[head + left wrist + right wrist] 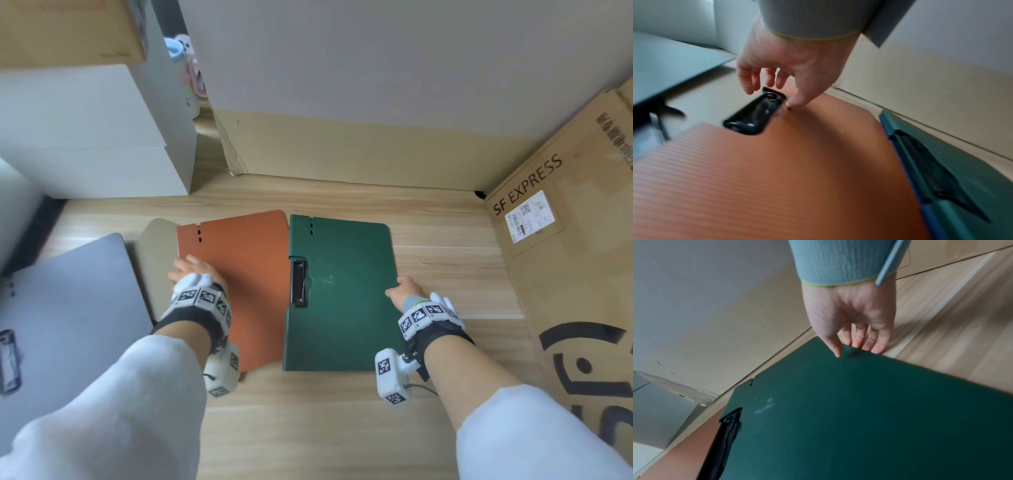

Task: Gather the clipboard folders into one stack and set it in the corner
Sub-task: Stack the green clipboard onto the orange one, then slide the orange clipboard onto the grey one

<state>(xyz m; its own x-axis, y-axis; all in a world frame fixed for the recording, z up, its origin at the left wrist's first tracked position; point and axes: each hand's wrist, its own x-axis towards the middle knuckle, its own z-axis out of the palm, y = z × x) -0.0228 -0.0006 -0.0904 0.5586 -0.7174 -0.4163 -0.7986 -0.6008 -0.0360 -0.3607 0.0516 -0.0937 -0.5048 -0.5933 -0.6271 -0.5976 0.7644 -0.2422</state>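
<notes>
Flat on the pale wooden floor (445, 260), side by side: dark green plastic clipboard folder (342, 294), its left edge lapping over the orange ribbed plastic clipboard folder (246, 274). Under the orange one, a beige folder (154, 260); further left, a grey folder (78, 308). Right hand (851, 318) pinching the green folder's right edge, thumb on top, fingers beneath. Left hand (789, 65) loosely spread, thumb tip touching the orange cover beside its black metal clip (756, 112). At far right, a brown SF EXPRESS cardboard box (565, 240).

The grey folder (68, 308) runs off the left edge, the beige folder (154, 260) hides under the orange folder (246, 274), fingers (875, 347) vanish behind the green folder's (859, 418) edge.
</notes>
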